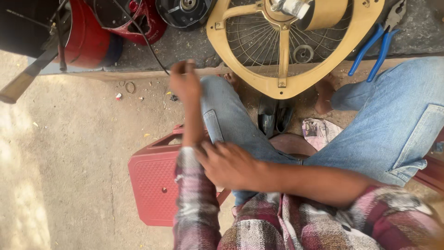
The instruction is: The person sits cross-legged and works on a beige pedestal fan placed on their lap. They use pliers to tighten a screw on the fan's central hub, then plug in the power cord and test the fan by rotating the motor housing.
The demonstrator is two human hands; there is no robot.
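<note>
My left hand [185, 81] is raised over my left knee, blurred, with its fingers curled in and nothing visible in it. The left forearm is bare down to a plaid sleeve [194, 203] bunched near the elbow. My right hand [229, 163] reaches across my lap, and its fingers press on the left forearm at the edge of that sleeve cuff. I sit in blue jeans [388, 125] on a red plastic stool [152, 185].
A tan fan frame with a wire grille [296, 51] leans on the stone ledge ahead. Blue-handled pliers [370, 51] lie to its right. Red and black fan parts [106, 28] sit at the top left. Black shoes [274, 115] and a paper scrap [320, 132] lie between my feet.
</note>
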